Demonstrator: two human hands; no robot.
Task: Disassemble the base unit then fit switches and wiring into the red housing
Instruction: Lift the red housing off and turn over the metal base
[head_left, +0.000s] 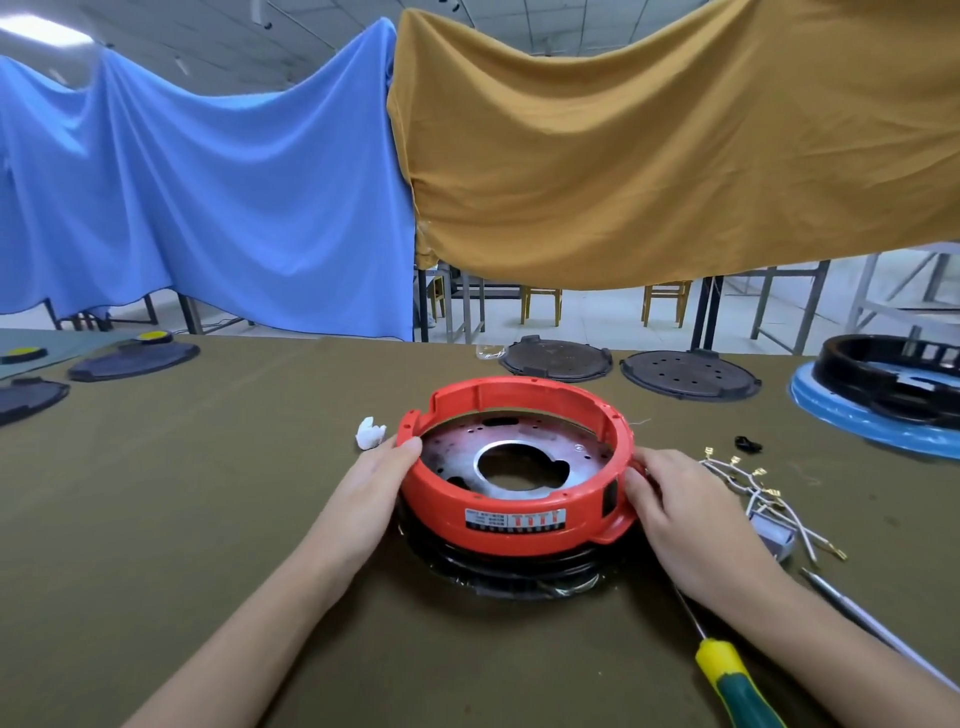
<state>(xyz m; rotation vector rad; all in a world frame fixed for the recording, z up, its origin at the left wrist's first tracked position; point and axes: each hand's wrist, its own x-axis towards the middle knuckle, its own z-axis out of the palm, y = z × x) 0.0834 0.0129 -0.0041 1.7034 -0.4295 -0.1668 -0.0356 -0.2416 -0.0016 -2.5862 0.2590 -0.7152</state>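
the red housing (519, 467) sits in the middle of the table (208, 519), with the left hand (382, 470) and right hand (670, 499) on its two sides. left of it the cloth is bare, past a small white lump (370, 432). on the right the way is crowded: loose wires (753, 483), a grey switch (774, 532) and a screwdriver (727, 670) lie close. behind, two dark round plates (556, 359) (691, 375) block the far edge. the top of the housing is wide open.

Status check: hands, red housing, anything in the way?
Both hands grip red housing sides. Housing sits on black base. Wiring loose beside it. Nothing blocking.
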